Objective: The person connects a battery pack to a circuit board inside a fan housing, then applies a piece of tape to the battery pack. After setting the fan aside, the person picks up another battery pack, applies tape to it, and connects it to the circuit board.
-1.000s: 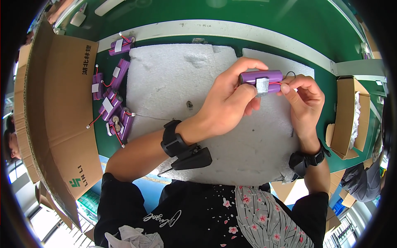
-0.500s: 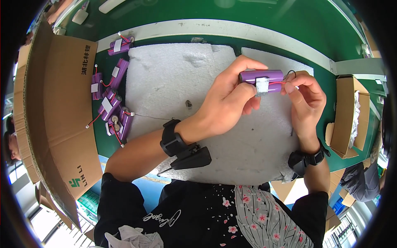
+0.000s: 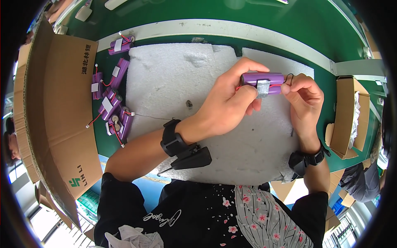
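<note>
Both hands' fingers pinch a purple battery pack above the white foam pad, whose edges lie bare.

both forearms come up from the lower edge and meet over the middle of the work surface. the left hand is raised and curled, its fingers arched over the top and the thumb pressing from the near side, so it is clamped round what it holds. the left forearm runs bare and slants from lower left to upper right, with a black band strapped at the wrist. the right hand sits just beside the left, almost touching it, fingertips pinched together at the end nearest the left hand. the right wrist bends downward and carries a black band too
</note>
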A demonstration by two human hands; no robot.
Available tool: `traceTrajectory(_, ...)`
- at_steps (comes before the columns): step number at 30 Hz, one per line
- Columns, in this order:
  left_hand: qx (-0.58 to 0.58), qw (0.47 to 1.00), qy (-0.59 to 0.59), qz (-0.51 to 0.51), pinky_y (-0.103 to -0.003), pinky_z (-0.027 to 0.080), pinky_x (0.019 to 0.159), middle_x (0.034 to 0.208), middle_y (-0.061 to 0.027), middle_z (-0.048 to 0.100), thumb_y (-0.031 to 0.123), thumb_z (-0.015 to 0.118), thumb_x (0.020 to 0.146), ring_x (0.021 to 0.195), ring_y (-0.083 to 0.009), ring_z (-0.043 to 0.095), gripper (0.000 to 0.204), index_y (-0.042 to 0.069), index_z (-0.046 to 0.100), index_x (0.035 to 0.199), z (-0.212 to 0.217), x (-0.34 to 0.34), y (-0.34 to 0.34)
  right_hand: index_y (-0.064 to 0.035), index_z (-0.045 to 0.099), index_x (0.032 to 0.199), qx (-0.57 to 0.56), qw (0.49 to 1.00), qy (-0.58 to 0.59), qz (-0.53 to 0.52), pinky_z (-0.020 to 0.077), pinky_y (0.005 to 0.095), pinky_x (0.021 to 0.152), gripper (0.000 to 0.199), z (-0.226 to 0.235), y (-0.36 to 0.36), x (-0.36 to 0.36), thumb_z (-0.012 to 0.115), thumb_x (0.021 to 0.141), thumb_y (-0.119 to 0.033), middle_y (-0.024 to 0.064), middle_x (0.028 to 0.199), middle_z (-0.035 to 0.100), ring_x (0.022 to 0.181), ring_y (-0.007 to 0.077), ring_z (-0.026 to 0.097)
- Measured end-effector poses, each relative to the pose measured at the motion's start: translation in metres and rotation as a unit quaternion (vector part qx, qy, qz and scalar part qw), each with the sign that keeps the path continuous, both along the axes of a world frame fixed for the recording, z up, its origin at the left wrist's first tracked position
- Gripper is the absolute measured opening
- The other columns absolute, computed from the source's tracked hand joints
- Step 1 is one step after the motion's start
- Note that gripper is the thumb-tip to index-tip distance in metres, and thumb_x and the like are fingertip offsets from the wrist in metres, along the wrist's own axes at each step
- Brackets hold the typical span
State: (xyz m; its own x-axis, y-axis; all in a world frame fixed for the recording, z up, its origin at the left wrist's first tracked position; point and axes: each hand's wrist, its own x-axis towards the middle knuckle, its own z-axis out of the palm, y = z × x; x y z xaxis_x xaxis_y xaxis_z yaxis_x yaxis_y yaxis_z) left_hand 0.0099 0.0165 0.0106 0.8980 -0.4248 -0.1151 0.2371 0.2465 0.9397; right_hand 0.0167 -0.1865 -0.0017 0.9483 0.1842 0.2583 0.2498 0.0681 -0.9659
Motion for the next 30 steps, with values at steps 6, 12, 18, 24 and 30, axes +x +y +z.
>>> traceTrajectory(6,-0.001,1.0,0.0,0.011,-0.026,0.046,0.057,0.087,-0.0084,0.058,0.003,0.038,0.086,0.066,-0.0106,0.056,0.032,0.003,0.047,0.117,0.0006,-0.0002,-0.0006,-0.0034,0.057,0.085,0.0,1.0,0.022,-0.003,0.045,0.029,0.077,0.014,0.0016,0.0005,-0.001,0.062,0.083,0.009,0.0038,0.082,0.057,0.077,0.0141,0.054)
traceTrajectory(12,0.004,1.0,-0.02,0.02,-0.026,0.044,0.055,0.078,-0.0093,0.059,0.004,0.039,0.087,0.062,-0.0105,0.053,0.032,0.002,0.047,0.118,-0.0005,-0.0002,-0.0027,-0.0022,0.057,0.086,0.014,0.999,0.033,-0.017,0.0456,0.0285,0.073,0.01,0.003,0.0006,-0.0014,0.06,0.084,0.007,0.0062,0.085,0.06,0.073,0.0157,0.057)
traceTrajectory(18,0.008,1.0,-0.007,0.022,-0.026,0.045,0.054,0.082,-0.0113,0.06,0.005,0.037,0.086,0.061,-0.0122,0.054,0.034,0.001,0.047,0.119,0.0,-0.0002,-0.003,0.0,0.059,0.092,0.006,1.0,0.017,-0.022,0.0486,0.0279,0.073,0.01,0.0022,0.0001,-0.0013,0.061,0.084,0.006,0.0076,0.088,0.062,0.076,0.0159,0.059)
traceTrajectory(24,-0.009,0.999,0.014,0.04,-0.025,0.043,0.053,0.078,-0.0095,0.059,0.006,0.038,0.087,0.058,-0.0104,0.051,0.032,0.002,0.046,0.118,-0.0019,-0.0009,-0.0051,0.0027,0.063,0.098,-0.107,0.99,-0.035,-0.081,0.0517,0.0254,0.074,0.015,0.0021,0.0029,-0.0009,0.066,0.083,0.004,0.0083,0.091,0.065,0.082,0.0144,0.063)
traceTrajectory(30,0.02,0.999,-0.002,0.029,-0.027,0.047,0.054,0.095,-0.0143,0.058,0.007,0.036,0.087,0.071,-0.0163,0.058,0.036,0.001,0.045,0.121,-0.0021,0.0004,-0.0031,0.0025,0.064,0.097,-0.178,0.979,-0.024,-0.094,0.0515,0.0235,0.074,0.015,0.004,0.0044,-0.0007,0.069,0.084,-0.004,0.0066,0.088,0.066,0.081,0.0119,0.063)
